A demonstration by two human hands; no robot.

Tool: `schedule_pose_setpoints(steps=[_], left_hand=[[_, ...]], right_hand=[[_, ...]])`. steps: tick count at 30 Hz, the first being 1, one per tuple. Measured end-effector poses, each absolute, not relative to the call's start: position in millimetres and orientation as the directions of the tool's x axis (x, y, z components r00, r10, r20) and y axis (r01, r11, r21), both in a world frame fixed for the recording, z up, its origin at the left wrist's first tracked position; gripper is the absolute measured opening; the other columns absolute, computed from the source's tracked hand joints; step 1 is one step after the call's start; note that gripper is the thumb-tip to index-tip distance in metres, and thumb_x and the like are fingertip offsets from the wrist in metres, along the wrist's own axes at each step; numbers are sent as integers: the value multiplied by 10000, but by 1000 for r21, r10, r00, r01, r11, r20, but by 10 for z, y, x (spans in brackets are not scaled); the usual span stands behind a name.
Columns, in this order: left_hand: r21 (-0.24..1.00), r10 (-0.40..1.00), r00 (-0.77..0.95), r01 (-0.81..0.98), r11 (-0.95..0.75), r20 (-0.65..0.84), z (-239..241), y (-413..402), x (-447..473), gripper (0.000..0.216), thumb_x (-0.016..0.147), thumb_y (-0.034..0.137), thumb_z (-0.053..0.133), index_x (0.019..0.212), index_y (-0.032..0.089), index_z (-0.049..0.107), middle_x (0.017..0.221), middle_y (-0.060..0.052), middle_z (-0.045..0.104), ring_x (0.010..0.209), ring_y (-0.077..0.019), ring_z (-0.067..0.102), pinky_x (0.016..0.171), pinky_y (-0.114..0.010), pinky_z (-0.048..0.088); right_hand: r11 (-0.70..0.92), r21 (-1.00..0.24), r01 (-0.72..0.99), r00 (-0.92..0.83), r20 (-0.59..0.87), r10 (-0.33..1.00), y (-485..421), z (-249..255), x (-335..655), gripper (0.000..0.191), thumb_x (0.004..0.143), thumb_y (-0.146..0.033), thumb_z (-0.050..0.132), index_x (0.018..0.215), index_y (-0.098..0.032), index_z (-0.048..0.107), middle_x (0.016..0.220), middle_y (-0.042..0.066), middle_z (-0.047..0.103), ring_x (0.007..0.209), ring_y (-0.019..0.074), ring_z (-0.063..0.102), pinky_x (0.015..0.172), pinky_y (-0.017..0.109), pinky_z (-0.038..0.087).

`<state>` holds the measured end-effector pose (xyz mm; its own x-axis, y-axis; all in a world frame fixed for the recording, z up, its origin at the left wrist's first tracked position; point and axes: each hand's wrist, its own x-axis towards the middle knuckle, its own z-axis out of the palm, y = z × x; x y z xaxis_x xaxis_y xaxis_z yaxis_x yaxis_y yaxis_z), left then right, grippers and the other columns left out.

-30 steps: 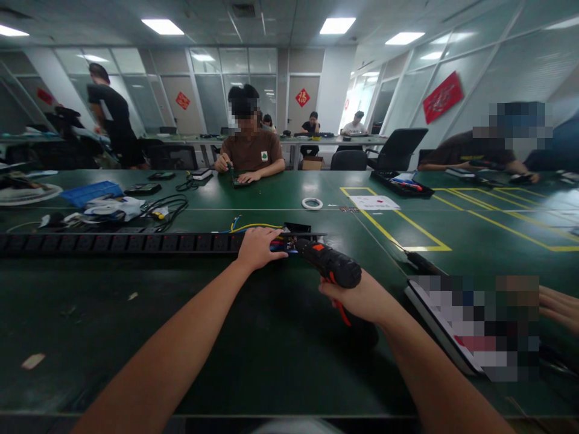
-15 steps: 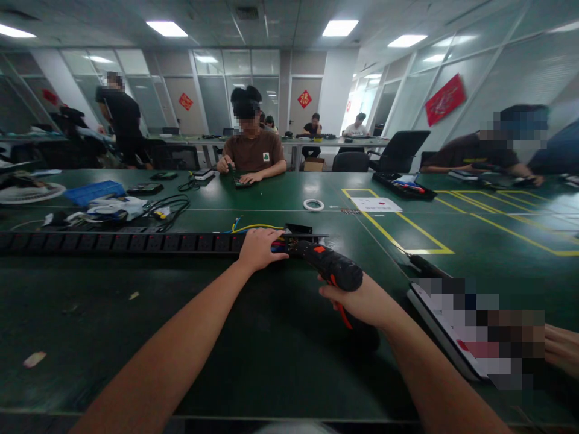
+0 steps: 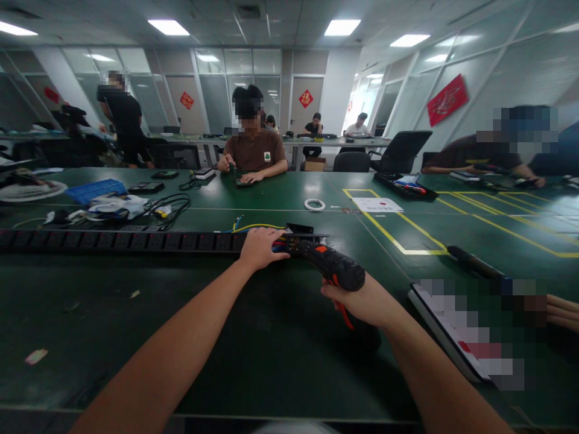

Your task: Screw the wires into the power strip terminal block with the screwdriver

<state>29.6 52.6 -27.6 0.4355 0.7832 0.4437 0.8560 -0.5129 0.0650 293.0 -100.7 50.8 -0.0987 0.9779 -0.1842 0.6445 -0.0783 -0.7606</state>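
A long black power strip (image 3: 117,242) lies across the green table (image 3: 271,337). Its right end is opened, with coloured wires (image 3: 246,228) coming out. My left hand (image 3: 261,248) rests on that end, fingers curled down over it and pressing it to the table. My right hand (image 3: 362,299) grips a black and orange electric screwdriver (image 3: 332,268), whose tip points into the opened end beside my left fingers.
A tablet-like device (image 3: 456,331) lies at the right, beside another person's fingers (image 3: 562,310). A black rod-shaped tool (image 3: 473,261), a white tape ring (image 3: 313,205), cables (image 3: 165,208) and a blue tray (image 3: 94,190) lie further out. People sit across the table.
My hands and the screwdriver stay nearly still. The black tool at the right has shifted further right, and the other person's fingers have drawn back towards the right edge.
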Motion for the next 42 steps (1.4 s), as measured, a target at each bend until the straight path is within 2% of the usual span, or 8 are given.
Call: schedule_pose_setpoints(steps=[11, 20, 28, 35, 42], left_hand=[[97, 792, 430, 852, -515, 433, -256, 517, 301, 775, 899, 725, 789, 1520, 278, 671, 1460, -115, 731, 1302, -366, 652, 1092, -500, 436], [90, 794, 426, 856, -509, 434, -223, 484, 310, 754, 904, 718, 792, 1496, 264, 683, 1450, -104, 742, 1299, -349, 657, 1097, -480, 434], [97, 792, 428, 852, -514, 436, -242, 506, 303, 763, 899, 726, 792, 1496, 262, 688, 1452, -111, 738, 1300, -361, 653, 1084, -495, 437], [109, 794, 428, 849, -517, 431, -254, 521, 294, 755, 907, 731, 779, 1507, 286, 674, 1447, -100, 739, 1311, -354, 646, 1092, -495, 425], [113, 797, 423, 851, -513, 430, -265, 527, 295, 762, 910, 740, 769, 1511, 283, 672, 1455, -103, 736, 1315, -355, 644, 1097, -496, 423]], right_hand=[[-62, -773, 632, -108, -167, 980, -1006, 495, 2941, 112, 819, -232, 754, 859, -221, 650, 640, -15, 683, 632, 202, 694, 610, 302, 519], [-87, -785, 614, -99, -186, 978, -1009, 490, 2929, 249, 817, -247, 754, 1057, -190, 714, 633, -26, 670, 632, 208, 679, 605, 311, 506], [-88, -793, 603, -104, -187, 977, -1021, 516, 2919, 154, 817, -234, 750, 943, -209, 664, 653, -25, 677, 630, 190, 679, 601, 294, 515], [-60, -763, 644, -107, -168, 980, -1001, 484, 2949, 92, 820, -251, 744, 876, -213, 683, 645, -8, 700, 633, 196, 697, 603, 291, 511], [-73, -774, 629, -103, -176, 979, -1000, 484, 2941, 126, 813, -256, 737, 918, -203, 694, 665, -2, 698, 641, 204, 696, 611, 301, 521]])
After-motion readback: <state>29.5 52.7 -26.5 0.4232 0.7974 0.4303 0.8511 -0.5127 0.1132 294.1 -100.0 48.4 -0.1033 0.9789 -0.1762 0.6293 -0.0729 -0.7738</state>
